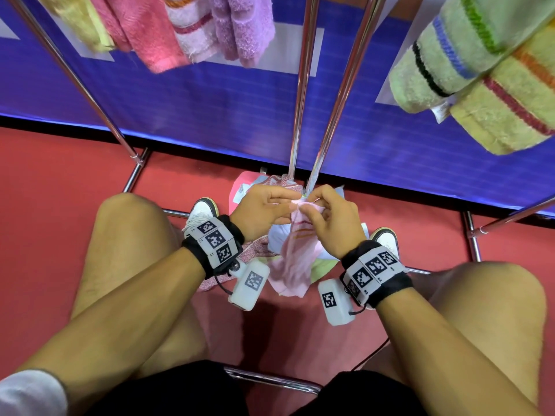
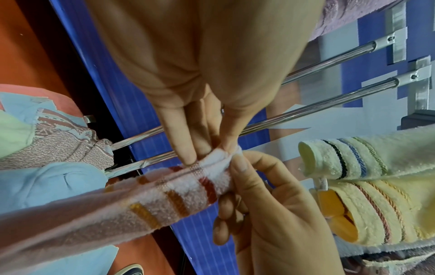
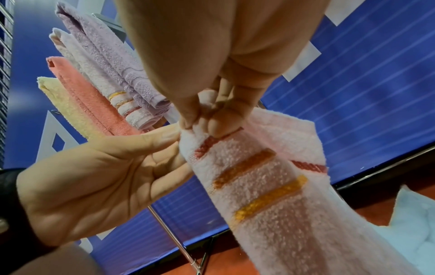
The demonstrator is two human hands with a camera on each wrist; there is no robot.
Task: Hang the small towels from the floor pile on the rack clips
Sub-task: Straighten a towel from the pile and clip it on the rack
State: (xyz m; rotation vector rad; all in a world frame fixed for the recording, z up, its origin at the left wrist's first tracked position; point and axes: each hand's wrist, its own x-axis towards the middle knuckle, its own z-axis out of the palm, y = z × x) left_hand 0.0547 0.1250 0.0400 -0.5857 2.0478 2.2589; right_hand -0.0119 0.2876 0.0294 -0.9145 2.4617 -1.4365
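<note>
A pale pink towel (image 1: 292,259) with red, orange and yellow stripes hangs between my knees, just above the floor pile (image 1: 247,187). My left hand (image 1: 292,204) and right hand (image 1: 304,208) both pinch its bunched top edge, fingertips almost touching. The left wrist view shows my left hand (image 2: 207,158) pinching the towel (image 2: 164,195) end, with my right hand (image 2: 237,167) gripping it from below. In the right wrist view my right hand (image 3: 202,124) pinches the towel (image 3: 259,186) corner while the left hand (image 3: 174,141) holds it from the side. Hung towels (image 1: 168,31) fill the rack (image 1: 303,85) above.
Chrome rack poles (image 1: 339,94) rise just behind my hands, and base bars (image 1: 473,235) lie on the red floor (image 1: 45,190). More striped towels (image 1: 480,79) hang at the right, one on a yellow clip (image 2: 334,210). A blue banner (image 1: 210,109) closes the back. My knees flank the pile.
</note>
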